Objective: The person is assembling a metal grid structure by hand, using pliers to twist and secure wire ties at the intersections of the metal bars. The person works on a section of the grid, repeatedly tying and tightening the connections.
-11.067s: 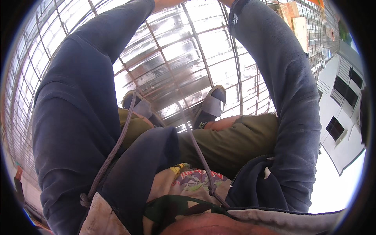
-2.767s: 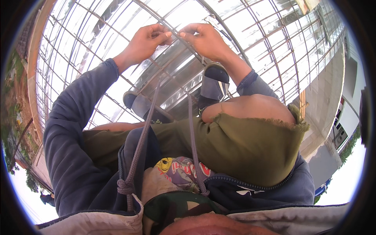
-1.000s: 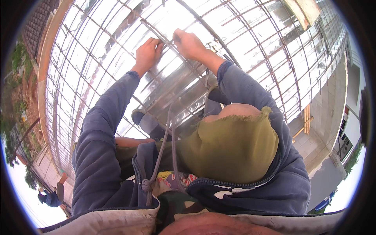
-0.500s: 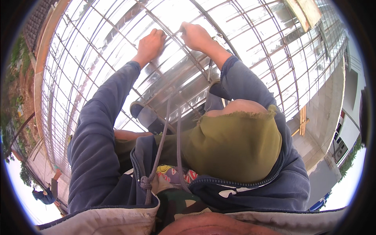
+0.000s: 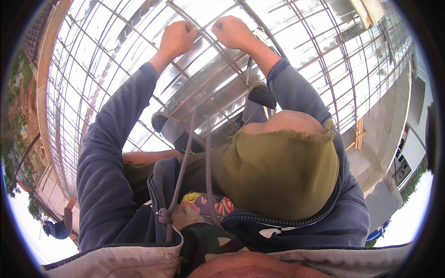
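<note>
My left hand (image 5: 178,39) is closed, fingers curled in, over the rebar mesh (image 5: 121,18). Just across a thicker pair of bars (image 5: 207,34), my right hand (image 5: 232,32) is closed too, thumb and fingers pinched towards that bar. Anything in either grip is too small or hidden to make out. Below my right wrist, a thin dark-and-light item (image 5: 249,70) lies along the mesh; I cannot tell its kind. Shiny metal sheeting (image 5: 204,60) shows under the bars.
My shoes (image 5: 261,96) rest among the bars. Boards (image 5: 367,11) lie on the mesh at the far right. A wooden edge board (image 5: 42,104) borders the left, with earth and plants beyond. Another person (image 5: 58,228) is at the lower left. A concrete ledge (image 5: 387,125) runs along the right.
Both hands have shifted slightly away from me, and my left hand has turned, its thumb side now near the thicker bars. Both stay closed.
</note>
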Available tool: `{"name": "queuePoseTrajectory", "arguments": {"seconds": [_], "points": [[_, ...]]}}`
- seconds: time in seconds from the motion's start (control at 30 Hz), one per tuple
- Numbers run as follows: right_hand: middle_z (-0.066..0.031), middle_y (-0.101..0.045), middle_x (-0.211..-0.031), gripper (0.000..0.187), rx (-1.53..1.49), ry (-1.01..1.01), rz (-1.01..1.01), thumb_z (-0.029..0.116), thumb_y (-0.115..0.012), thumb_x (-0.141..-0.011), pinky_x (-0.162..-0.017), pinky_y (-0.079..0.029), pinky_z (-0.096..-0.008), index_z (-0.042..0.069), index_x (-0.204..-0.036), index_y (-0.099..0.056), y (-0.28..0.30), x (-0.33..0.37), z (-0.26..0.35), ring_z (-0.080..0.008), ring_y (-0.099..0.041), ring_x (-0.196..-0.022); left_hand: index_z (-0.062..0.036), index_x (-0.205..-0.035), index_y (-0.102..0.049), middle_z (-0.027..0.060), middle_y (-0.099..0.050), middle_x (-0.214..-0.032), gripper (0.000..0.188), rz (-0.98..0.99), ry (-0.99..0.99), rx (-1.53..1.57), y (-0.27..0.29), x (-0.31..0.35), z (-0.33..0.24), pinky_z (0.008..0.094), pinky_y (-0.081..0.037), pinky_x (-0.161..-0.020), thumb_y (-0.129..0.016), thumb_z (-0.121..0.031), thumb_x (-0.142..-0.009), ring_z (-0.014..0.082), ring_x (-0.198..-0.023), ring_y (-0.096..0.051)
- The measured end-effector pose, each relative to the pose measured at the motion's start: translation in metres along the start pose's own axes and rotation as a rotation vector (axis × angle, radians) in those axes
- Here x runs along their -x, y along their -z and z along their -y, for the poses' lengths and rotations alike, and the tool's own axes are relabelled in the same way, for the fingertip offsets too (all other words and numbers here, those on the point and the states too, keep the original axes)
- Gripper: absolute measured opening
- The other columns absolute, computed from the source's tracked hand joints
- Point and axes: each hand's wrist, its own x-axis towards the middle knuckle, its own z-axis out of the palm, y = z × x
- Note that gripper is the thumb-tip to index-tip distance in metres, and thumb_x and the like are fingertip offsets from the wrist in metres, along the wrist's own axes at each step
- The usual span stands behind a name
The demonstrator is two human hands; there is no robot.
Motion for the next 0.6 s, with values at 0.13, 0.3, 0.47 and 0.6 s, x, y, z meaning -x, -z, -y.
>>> {"name": "queuePoseTrajectory", "arguments": {"seconds": [0.13,0.3,0.47,0.6], "points": [[-0.0157,-0.075,-0.098,0.036,-0.447,-0.322,0.08,0.026,-0.066,-0.098,-0.079,-0.054,-0.037,-0.002,-0.119,-0.074,0.012,0.015,0.017,-0.0254,-0.069,-0.085,0.0002,-0.11,-0.079,0.0161,-0.079,-0.094,0.038,-0.001,-0.06,0.115,-0.002,0.008,0.007,0.0349,-0.058,-0.081,-0.074,-0.034,-0.095,0.0238,-0.086,-0.076],[-0.0134,-0.074,-0.098,0.034,-0.585,-0.299,0.072,0.025,-0.065,-0.098,-0.076,-0.053,-0.0354,-0.001,-0.117,-0.075,-0.004,0.028,0.022,-0.0227,-0.067,-0.083,-0.0039,-0.11,-0.08,0.0148,-0.079,-0.097,0.027,-0.071,-0.095,0.169,-0.017,0.012,0.022,0.0326,-0.058,-0.08,-0.077,-0.025,-0.094,0.0206,-0.088,-0.076],[-0.0235,-0.075,-0.095,0.033,0.011,0.016,0.005,0.023,-0.062,-0.096,-0.081,-0.056,-0.0456,-0.003,-0.113,-0.074,0.006,0.046,0.037,-0.0386,-0.073,-0.091,-0.004,-0.107,-0.08,0.0135,-0.079,-0.101,0.021,-0.209,-0.26,0.128,-0.027,0.013,0.026,0.0346,-0.059,-0.08,-0.074,-0.019,-0.093,0.0235,-0.087,-0.076],[-0.0273,-0.073,-0.094,0.029,0.199,0.166,-0.009,0.019,-0.059,-0.095,-0.085,-0.057,-0.0509,-0.002,-0.107,-0.075,-0.019,0.043,0.057,-0.0446,-0.071,-0.093,-0.0041,-0.107,-0.079,0.0133,-0.078,-0.101,0.021,-0.256,-0.281,0.144,-0.031,0.014,0.028,0.0356,-0.059,-0.082,-0.072,-0.018,-0.093,0.0254,-0.088,-0.076]]}}
